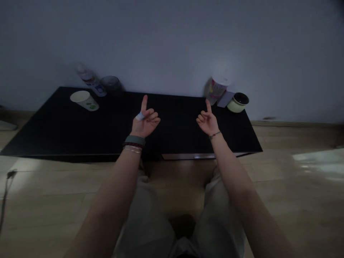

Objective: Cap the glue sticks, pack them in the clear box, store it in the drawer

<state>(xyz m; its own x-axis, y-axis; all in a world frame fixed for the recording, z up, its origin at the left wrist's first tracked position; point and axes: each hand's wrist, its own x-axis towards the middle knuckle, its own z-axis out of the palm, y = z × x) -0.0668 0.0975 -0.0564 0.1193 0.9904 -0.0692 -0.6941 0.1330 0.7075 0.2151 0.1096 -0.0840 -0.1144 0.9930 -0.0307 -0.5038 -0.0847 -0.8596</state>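
From my end: left hand (146, 123) and right hand (209, 123) over the black rectangular table (177, 132), index fingers out, apart from the loosely curled rest. Right fingertip just by the translucent patterned cup with white top (217, 90), back right; contact, can't tell. White paper cup with green print (86, 101) sits left.

The dim, slightly blurred view shows glare on the floor (319, 165).
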